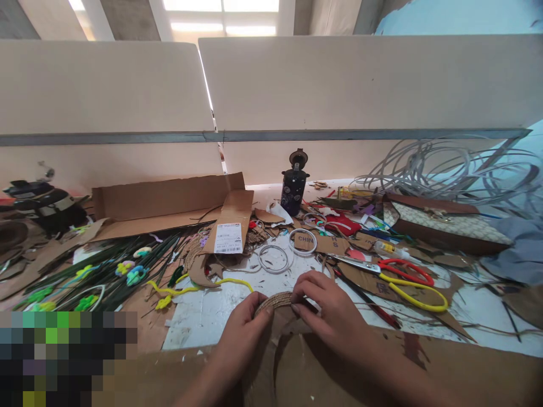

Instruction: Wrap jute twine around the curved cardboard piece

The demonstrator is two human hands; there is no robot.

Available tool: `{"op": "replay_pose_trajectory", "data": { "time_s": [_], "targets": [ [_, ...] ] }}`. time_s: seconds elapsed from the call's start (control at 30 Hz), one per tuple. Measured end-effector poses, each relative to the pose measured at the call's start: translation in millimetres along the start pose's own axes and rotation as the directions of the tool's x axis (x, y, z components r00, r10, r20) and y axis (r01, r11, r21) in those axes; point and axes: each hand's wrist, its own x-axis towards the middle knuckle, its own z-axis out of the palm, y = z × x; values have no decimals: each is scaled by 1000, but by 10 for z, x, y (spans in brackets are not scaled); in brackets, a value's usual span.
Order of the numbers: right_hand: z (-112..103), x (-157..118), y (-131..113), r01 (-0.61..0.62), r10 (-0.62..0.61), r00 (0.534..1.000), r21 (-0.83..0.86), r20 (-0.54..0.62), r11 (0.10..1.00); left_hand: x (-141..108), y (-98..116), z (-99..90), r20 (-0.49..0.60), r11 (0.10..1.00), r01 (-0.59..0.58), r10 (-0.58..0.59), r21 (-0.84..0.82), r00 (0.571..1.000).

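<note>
Near the front of the table, both hands hold a curved cardboard ring (265, 362) partly covered in rows of brown twine (280, 301). My left hand (248, 322) grips the ring's left side, thumb on top and fingers curled beneath. At the right end of the wrapped stretch, my right hand (324, 302) pinches the twine with its fingertips. A loose strand of twine (407, 312) runs across the table to the right. The ring's lower part sits in shadow over a brown cardboard surface.
Large scissors (407, 277) with red and yellow handles lie right of my hands. White rings (274, 259), an open black bottle (293, 189) and a cardboard box (169, 206) stand farther back. Pipe-cleaner flowers (136, 275) lie left; a handbag (445, 223) and coiled tubing (424, 164) sit right.
</note>
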Motion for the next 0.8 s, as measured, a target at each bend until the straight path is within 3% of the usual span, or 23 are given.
{"op": "replay_pose_trajectory", "data": {
  "time_s": [0.27,0.47,0.8],
  "targets": [
    [8,50,52,-192,183,981,262,58,946,-39,63,10,4,996,-16,16,83,1000],
    [44,92,49,-425,384,904,501,188,754,-57,82,5,9,988,-50,50,149,999],
    [115,53,16,-449,390,892,551,229,703,-37,60,34,26,989,-13,9,146,1000]
  ]
}}
